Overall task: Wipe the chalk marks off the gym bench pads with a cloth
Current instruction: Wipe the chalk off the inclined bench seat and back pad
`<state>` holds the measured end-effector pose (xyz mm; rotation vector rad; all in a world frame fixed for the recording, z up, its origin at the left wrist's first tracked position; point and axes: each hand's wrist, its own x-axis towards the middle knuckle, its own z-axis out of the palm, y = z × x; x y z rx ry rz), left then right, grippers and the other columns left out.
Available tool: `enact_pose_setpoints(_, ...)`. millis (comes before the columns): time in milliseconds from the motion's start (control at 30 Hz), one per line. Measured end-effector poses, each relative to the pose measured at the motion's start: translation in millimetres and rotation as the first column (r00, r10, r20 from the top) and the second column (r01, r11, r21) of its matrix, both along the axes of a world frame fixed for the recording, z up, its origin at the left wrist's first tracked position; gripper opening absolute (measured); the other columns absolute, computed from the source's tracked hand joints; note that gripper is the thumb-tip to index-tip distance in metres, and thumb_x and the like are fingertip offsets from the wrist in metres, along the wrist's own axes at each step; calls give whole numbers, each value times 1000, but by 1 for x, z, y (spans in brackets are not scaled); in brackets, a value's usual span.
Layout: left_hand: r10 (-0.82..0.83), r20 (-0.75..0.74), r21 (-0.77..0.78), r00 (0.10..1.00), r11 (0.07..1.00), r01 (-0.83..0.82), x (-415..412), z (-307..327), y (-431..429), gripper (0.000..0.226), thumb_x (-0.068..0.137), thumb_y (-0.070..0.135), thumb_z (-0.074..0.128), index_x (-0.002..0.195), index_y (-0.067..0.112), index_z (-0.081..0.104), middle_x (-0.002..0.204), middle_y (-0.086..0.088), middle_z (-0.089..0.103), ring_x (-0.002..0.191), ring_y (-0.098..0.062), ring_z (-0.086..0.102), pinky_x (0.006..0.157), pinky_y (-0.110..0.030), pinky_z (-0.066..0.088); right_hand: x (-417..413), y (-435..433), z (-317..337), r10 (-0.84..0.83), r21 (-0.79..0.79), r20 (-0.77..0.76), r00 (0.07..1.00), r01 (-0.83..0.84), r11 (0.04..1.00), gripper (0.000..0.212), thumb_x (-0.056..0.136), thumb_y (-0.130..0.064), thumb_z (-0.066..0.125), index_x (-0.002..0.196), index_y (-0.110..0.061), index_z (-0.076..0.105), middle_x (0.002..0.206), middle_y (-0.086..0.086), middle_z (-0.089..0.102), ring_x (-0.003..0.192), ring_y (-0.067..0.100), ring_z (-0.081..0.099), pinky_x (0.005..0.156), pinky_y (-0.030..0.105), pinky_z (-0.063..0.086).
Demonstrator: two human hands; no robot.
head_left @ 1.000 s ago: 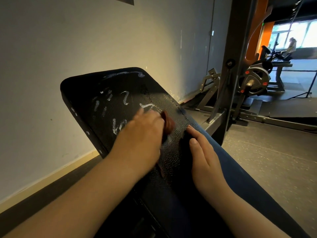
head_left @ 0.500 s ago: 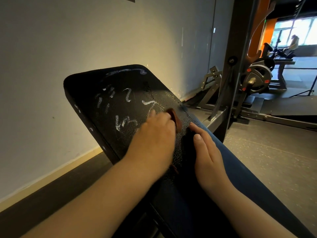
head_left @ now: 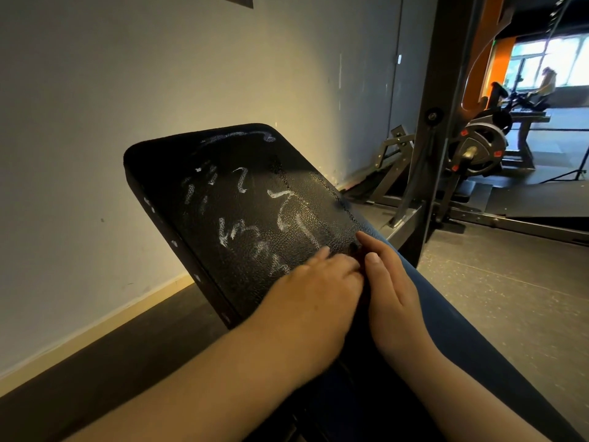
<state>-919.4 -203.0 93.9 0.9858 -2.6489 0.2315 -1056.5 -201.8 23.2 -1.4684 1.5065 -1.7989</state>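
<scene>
A black textured bench pad (head_left: 242, 199) tilts up in front of me, with white chalk marks (head_left: 255, 228) scattered over its middle and a smear along its top edge. My left hand (head_left: 315, 291) presses down on the pad's lower part, fingers curled over a dark reddish cloth (head_left: 359, 255) of which only a sliver shows at the fingertips. My right hand (head_left: 387, 288) lies flat and empty on the pad's right edge, touching the left hand. A blue surface (head_left: 446, 320) runs down along the right side of the pad.
A pale wall (head_left: 159, 74) stands close on the left with a strip of dark floor below. A dark steel rack upright (head_left: 436, 122) and weight plates (head_left: 481, 148) stand to the right. Grey gym floor (head_left: 510, 282) spreads right. A person sits on distant equipment (head_left: 541, 87).
My left hand has slid down and to the right with the cloth, uncovering more chalk marks in the pad's middle. The right hand stays on the pad's edge.
</scene>
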Motion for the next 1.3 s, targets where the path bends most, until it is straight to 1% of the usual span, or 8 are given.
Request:
enact_pose_setpoints(233, 245, -184, 39, 952, 969, -242, 2, 7, -9, 54, 101, 21, 40, 153, 17, 28, 164, -2, 18, 153, -26, 6, 122, -34, 10, 12, 15, 13, -26, -89, -163, 986, 12, 996, 39, 96, -39, 43, 133, -44, 53, 124, -30, 56, 122, -3, 51, 102, 29, 44)
enact_pose_setpoints(400, 94, -365, 245, 926, 969, -2, 19, 4, 4, 57, 104, 28, 30, 159, 32, 14, 164, 18, 9, 125, 28, -17, 102, -2, -17, 38, 17, 26, 171, 176, 58, 984, -178, 968, 60, 85, -76, 29, 139, -52, 42, 140, -22, 41, 131, 2, 42, 112, 42, 39)
enact_pose_setpoints(467, 80, -407, 212, 910, 977, 8, 27, 4, 2, 59, 98, 31, 24, 157, 32, 21, 157, 24, 21, 110, 41, -19, 98, 6, -14, 43, 9, 35, 195, 272, -73, 978, -168, 947, 68, 85, -85, 20, 146, -56, 28, 155, -20, 24, 149, 14, 20, 122, 51, 21)
enact_pose_setpoints(600, 125, -481, 195, 867, 980, -34, 27, -4, -5, 62, 94, 38, 16, 156, 36, 22, 156, 30, 15, 134, 27, -14, 115, -9, -3, 31, -23, 46, 83, 237, -522, 849, 51, 970, 57, 104, -52, 25, 157, -34, 19, 166, -3, 11, 154, 14, 1, 125, 44, -9)
enact_pose_setpoints(833, 29, -475, -52, 879, 997, -61, 23, -23, -7, 61, 89, 23, 30, 147, 10, 45, 154, -2, 43, 133, 25, -22, 114, -32, 8, 20, -43, 53, -50, 111, -362, 931, 97, 989, 42, 104, -29, 46, 144, -20, 49, 149, -5, 38, 138, 15, 34, 115, 31, 29)
enact_pose_setpoints(967, -13, -469, -157, 883, 985, -69, 23, -24, -9, 63, 82, 17, 36, 143, 7, 49, 150, -5, 47, 144, 9, -10, 118, -43, 15, 18, -9, 37, 232, 94, -520, 822, -215, 972, 47, 101, -35, 52, 147, -38, 43, 147, -26, 31, 138, -3, 28, 115, 26, 28)
enact_pose_setpoints(1133, -4, -503, -193, 864, 975, -108, 26, -24, -6, 61, 79, 9, 37, 137, 5, 57, 140, -7, 58, 140, 9, 2, 112, -55, 16, -8, -49, 49, -66, 13, -529, 846, 86, 996, 44, 100, -14, 48, 143, -19, 53, 148, -4, 45, 137, 13, 36, 118, 43, 30)
enact_pose_setpoints(1300, 44, -519, -194, 853, 966, -168, 45, -18, -15, 57, 84, 9, 35, 138, 3, 53, 139, -13, 57, 136, 6, 5, 108, -56, 13, 22, -12, 40, 135, 22, -586, 799, -151, 988, 47, 102, -26, 52, 148, -27, 47, 149, -17, 38, 138, -1, 26, 116, 17, 19)
